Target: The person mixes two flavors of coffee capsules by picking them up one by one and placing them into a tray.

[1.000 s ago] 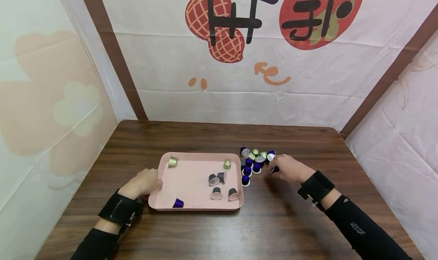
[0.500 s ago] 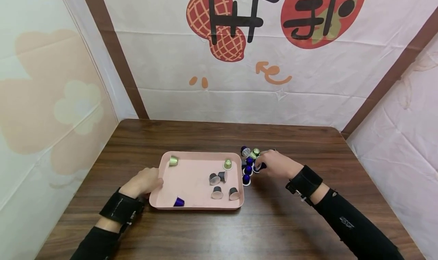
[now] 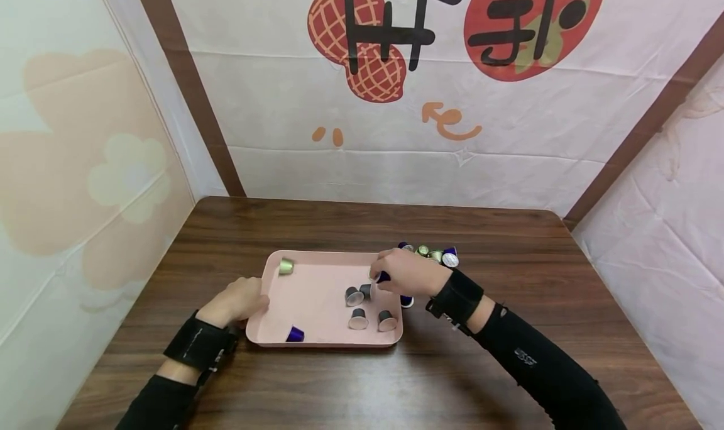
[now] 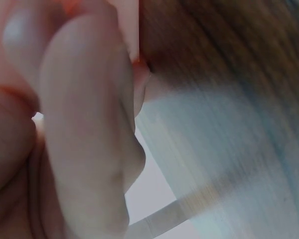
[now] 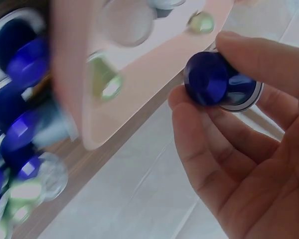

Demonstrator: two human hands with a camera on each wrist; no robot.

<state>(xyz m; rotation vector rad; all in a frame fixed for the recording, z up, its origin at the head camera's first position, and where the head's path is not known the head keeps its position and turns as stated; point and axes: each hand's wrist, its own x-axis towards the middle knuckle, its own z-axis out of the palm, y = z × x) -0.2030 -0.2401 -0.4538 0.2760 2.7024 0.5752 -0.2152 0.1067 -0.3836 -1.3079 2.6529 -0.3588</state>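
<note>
My right hand point(image 3: 411, 273) is over the right end of the pink tray point(image 3: 317, 292), pinching a dark blue coffee capsule point(image 5: 207, 79) between thumb and fingertips. In the right wrist view the capsule's narrow end faces the camera. At the tray's left edge my left hand point(image 3: 240, 299) grips the rim; its curled fingers point(image 4: 84, 114) fill much of the left wrist view. Inside the tray lie a green capsule point(image 3: 286, 266) at the back left, a blue capsule point(image 3: 295, 334) at the front left, and several grey capsules point(image 3: 357, 319) toward the right. Another green capsule point(image 5: 104, 79) there is mostly hidden in the head view.
Close to the tray's right side, a heap of blue capsules point(image 5: 25, 64) and green capsules point(image 3: 435, 256) lies on the brown wooden table point(image 3: 481, 354), partly behind my right hand. A printed cloth point(image 3: 362, 166) hangs behind the table.
My right hand has carried the blue capsule leftward from the right side of the heap, across it, to above the tray. The left hand and tray stay in place.
</note>
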